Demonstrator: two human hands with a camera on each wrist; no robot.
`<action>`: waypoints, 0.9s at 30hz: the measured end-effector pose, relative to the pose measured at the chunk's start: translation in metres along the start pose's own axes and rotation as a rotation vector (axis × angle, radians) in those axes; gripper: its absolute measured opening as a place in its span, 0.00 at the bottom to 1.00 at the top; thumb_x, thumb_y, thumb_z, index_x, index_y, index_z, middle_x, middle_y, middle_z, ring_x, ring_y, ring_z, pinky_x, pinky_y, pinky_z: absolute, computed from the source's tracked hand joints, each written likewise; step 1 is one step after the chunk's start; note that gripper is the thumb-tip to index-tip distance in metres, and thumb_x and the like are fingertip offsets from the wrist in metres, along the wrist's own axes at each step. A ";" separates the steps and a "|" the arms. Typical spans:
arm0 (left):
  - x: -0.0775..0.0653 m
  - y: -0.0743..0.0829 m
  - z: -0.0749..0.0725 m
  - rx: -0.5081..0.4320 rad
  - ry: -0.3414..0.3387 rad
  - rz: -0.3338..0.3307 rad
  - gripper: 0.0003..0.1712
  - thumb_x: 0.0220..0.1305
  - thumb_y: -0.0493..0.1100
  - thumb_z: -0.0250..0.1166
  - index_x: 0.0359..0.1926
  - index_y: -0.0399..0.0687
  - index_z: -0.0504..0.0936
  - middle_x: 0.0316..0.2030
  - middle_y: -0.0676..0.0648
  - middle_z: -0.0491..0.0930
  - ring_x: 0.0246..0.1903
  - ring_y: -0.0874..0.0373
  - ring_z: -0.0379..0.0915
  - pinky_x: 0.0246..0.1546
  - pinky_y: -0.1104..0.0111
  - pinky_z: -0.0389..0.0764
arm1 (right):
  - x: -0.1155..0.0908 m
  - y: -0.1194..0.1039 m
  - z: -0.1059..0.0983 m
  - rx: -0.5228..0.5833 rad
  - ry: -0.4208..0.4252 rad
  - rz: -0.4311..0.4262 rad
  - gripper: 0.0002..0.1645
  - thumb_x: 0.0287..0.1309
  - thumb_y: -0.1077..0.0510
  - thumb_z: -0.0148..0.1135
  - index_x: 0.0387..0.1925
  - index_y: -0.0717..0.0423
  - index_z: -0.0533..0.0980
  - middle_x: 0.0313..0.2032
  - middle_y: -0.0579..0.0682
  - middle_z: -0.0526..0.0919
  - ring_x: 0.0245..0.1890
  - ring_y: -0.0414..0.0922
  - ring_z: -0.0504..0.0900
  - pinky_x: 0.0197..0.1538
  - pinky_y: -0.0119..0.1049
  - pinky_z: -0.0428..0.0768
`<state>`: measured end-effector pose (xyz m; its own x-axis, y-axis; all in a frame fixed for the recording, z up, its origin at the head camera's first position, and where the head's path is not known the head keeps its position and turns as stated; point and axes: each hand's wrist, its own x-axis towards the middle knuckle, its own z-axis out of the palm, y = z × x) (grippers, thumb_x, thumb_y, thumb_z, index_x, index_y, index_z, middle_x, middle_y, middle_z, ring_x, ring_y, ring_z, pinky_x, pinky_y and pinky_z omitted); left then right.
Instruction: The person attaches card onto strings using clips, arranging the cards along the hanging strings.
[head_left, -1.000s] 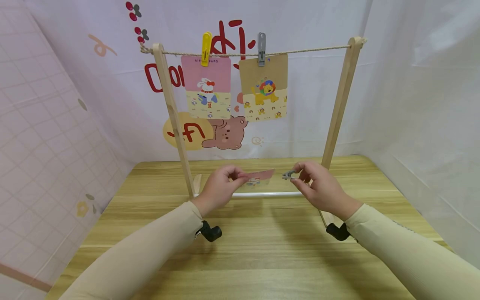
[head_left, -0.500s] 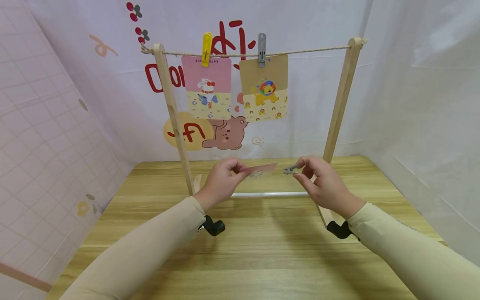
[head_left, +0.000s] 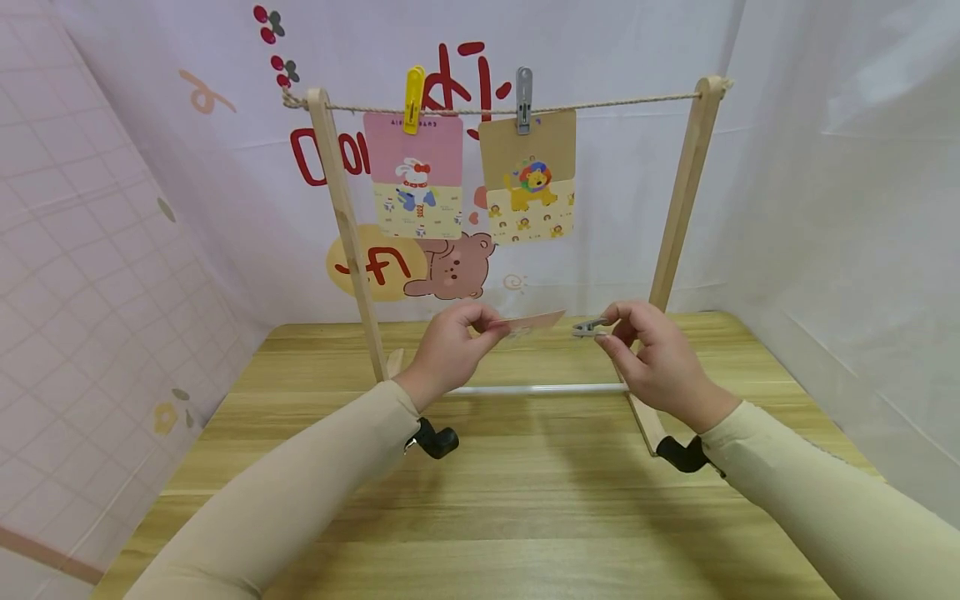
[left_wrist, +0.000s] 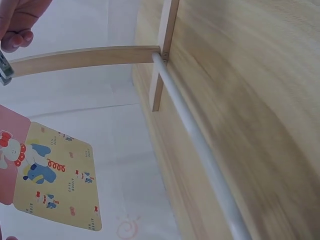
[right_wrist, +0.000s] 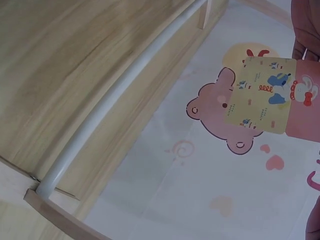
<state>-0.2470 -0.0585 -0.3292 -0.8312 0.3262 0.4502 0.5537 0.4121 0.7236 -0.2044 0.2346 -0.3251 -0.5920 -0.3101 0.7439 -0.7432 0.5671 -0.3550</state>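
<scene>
Between thumb and fingers my left hand (head_left: 456,348) pinches the left edge of a pink and cream card (head_left: 534,322). In the left wrist view the card (left_wrist: 57,175) shows a white rabbit and small blue figures. To the right, my right hand (head_left: 660,358) pinches a grey clothespin (head_left: 588,327) that points left at the card, with a small gap between them. Above, a twine line (head_left: 615,102) carries a pink card (head_left: 415,175) under a yellow clothespin (head_left: 413,100) and a tan lion card (head_left: 528,177) under another grey clothespin (head_left: 524,100).
Two wooden posts, a left post (head_left: 347,225) and a right post (head_left: 684,192), hold up the line. A white rod (head_left: 536,389) joins them low above the wooden table (head_left: 510,500). A printed white curtain (head_left: 615,242) hangs behind.
Both hands have risen and moved slightly to the right, bringing the card and grey clothespin up with them. The cards on the line stay where they were.
</scene>
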 end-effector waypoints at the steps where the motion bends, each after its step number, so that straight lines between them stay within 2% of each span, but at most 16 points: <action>1: 0.001 0.001 0.000 0.002 0.001 0.005 0.07 0.72 0.47 0.70 0.36 0.52 0.87 0.35 0.53 0.81 0.40 0.58 0.76 0.43 0.65 0.77 | 0.000 0.000 -0.001 0.004 0.006 -0.001 0.14 0.57 0.76 0.70 0.43 0.67 0.76 0.29 0.49 0.79 0.30 0.35 0.74 0.31 0.24 0.71; 11: 0.016 0.015 0.002 0.007 0.019 0.039 0.06 0.72 0.47 0.71 0.38 0.51 0.87 0.38 0.53 0.82 0.41 0.59 0.77 0.42 0.65 0.77 | 0.009 -0.003 -0.011 0.049 0.055 -0.010 0.13 0.59 0.77 0.67 0.44 0.70 0.76 0.31 0.50 0.79 0.32 0.33 0.75 0.33 0.24 0.71; 18: 0.030 0.028 0.003 0.007 0.037 0.082 0.06 0.72 0.46 0.70 0.38 0.50 0.87 0.37 0.52 0.82 0.41 0.59 0.77 0.43 0.65 0.79 | 0.014 -0.009 -0.020 0.040 0.065 0.020 0.11 0.61 0.76 0.67 0.44 0.68 0.76 0.32 0.49 0.80 0.30 0.31 0.74 0.27 0.23 0.69; 25: 0.041 0.043 0.003 0.015 0.033 0.080 0.07 0.73 0.48 0.69 0.39 0.51 0.88 0.38 0.53 0.82 0.41 0.59 0.76 0.44 0.66 0.78 | 0.021 -0.011 -0.026 0.032 0.120 -0.030 0.12 0.59 0.77 0.67 0.44 0.70 0.76 0.34 0.52 0.80 0.30 0.30 0.74 0.36 0.22 0.70; 27: 0.044 0.048 0.003 0.019 0.034 0.085 0.08 0.73 0.48 0.69 0.38 0.50 0.88 0.38 0.53 0.82 0.39 0.59 0.75 0.43 0.66 0.77 | 0.023 -0.011 -0.028 0.034 0.134 -0.042 0.12 0.59 0.77 0.67 0.44 0.71 0.76 0.33 0.53 0.80 0.29 0.30 0.74 0.36 0.21 0.70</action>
<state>-0.2569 -0.0222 -0.2762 -0.7820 0.3318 0.5276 0.6232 0.4001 0.6720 -0.2009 0.2423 -0.2883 -0.5154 -0.2273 0.8263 -0.7776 0.5292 -0.3395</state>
